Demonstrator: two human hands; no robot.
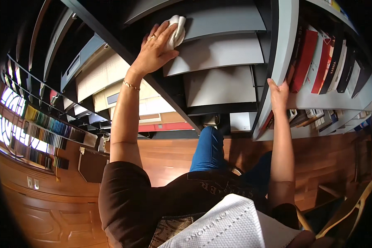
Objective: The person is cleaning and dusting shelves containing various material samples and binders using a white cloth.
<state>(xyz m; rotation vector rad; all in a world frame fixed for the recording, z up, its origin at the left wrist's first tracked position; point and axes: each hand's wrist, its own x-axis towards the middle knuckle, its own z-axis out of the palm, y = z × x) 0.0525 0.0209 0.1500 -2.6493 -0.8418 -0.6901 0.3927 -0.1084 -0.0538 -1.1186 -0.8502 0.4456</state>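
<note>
My left hand (155, 47) reaches up and presses a crumpled white cloth (176, 31) against a grey shelf board (219, 51); my fingers are closed over the cloth, gripping it, with a gold ring on one finger and a thin gold bracelet (131, 85) at the wrist. The cloth sits at the left end of that board, near the dark slanted frame edge (169, 99) of the unit. I count four grey shelf boards stacked in this bay, with the cloth between the first and second from the top.

My right hand (279, 93) rests on the light grey upright panel (277, 66), fingers together and laid flat along its edge, holding nothing else. Just beside it stands a row of books (322, 62): about six upright spines, two red, the rest dark or white. Below are my two blue-trousered knees (206, 149) above a reddish wooden floor (169, 157).
</note>
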